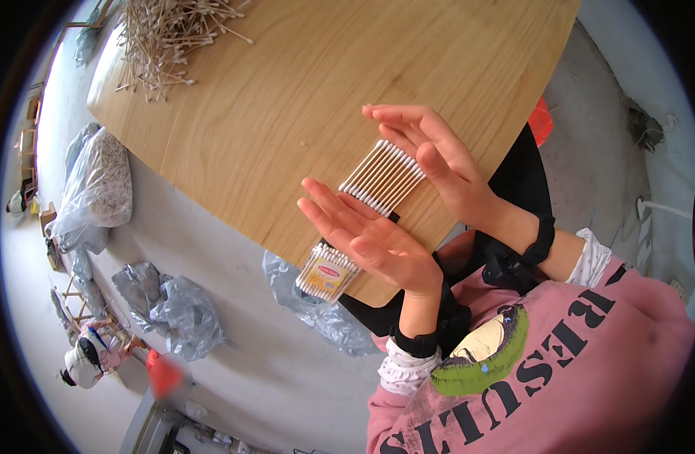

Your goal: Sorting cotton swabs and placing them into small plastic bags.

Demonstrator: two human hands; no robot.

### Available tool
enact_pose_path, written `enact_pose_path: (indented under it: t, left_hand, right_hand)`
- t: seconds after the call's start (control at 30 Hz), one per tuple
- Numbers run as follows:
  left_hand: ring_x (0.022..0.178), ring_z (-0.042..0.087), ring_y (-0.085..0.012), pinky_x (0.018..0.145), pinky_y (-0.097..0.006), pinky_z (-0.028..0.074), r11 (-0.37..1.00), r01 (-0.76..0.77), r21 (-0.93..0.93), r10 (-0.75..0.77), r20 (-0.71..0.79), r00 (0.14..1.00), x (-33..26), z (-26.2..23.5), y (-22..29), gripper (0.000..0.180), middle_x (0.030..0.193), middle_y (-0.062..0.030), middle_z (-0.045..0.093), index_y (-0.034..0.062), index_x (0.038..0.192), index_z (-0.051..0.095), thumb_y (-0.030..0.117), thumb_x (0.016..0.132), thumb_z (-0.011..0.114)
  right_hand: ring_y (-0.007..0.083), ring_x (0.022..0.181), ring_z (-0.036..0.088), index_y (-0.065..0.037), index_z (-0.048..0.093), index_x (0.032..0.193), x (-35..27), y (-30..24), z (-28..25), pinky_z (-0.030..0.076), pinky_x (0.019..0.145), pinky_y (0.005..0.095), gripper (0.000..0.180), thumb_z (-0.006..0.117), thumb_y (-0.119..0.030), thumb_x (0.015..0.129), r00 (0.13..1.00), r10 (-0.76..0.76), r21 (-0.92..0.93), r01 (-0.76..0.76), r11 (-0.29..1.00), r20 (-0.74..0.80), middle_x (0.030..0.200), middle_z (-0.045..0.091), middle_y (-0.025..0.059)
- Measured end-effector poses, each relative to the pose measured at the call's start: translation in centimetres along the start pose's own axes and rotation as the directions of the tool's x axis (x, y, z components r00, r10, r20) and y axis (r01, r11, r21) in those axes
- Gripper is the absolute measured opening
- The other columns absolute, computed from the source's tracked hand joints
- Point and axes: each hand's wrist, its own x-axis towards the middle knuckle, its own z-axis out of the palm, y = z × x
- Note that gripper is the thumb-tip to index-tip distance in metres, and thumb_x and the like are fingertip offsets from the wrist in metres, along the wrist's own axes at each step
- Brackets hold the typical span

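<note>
A neat row of wooden cotton swabs (383,178) lies flat on the table between my hands, white tips at both ends. My left hand (374,238) is open beside the row's near left end, palm turned up and fingers stretched. Its fingers are close to the swab tips; whether they touch is unclear. At the opposite end, my right hand (449,170) is also open, fingers extended and thumb apart, partly covering the far tips. A packed bundle of cotton swabs (324,273) with a yellow and red label sits at the table's edge, just below my left hand.
A loose heap of cotton swabs (166,38) covers the far left of the wooden table (287,98). Plastic bags (185,314) lie on the floor to the left, near a large filled clear sack (105,181). Another person (90,359) is low at the far left.
</note>
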Motion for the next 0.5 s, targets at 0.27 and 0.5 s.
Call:
enact_pose_path:
  t: [0.27, 0.5]
  left_hand:
    - [0.153, 0.017, -0.0265, 0.124, -0.041, 0.012, 0.999, 0.019, -0.033, -0.019, 0.007, 1.000, 1.8, 0.5, 0.2, 0.067, 0.163, -0.0166, 0.023, 0.0053, 0.158, 0.019, 0.047, 0.107, 0.031]
    - [0.154, 0.013, -0.0327, 0.124, -0.046, 0.009, 0.956, -0.126, 0.264, 0.100, 0.111, 0.989, 1.9, -1.4, 0.9, 0.073, 0.164, -0.0216, 0.018, -0.0002, 0.157, 0.017, 0.047, 0.105, 0.039]
  right_hand:
    - [0.0221, 0.138, 0.042, 0.001, 0.044, 0.140, 1.0, -0.1, -0.9, 0.030, 0.118, 0.0387, 0.073, 0.043, -0.061, 0.100, 1.000, 0.000, -0.037, 0.001, 0.999, 0.026, 0.142, 0.049, 0.0134]
    - [0.0206, 0.137, 0.044, 0.001, 0.046, 0.139, 1.3, -1.2, -2.9, 0.031, 0.117, 0.0379, 0.068, 0.046, -0.056, 0.102, 0.996, -0.086, -0.111, 0.083, 0.990, -0.023, 0.140, 0.052, 0.0120]
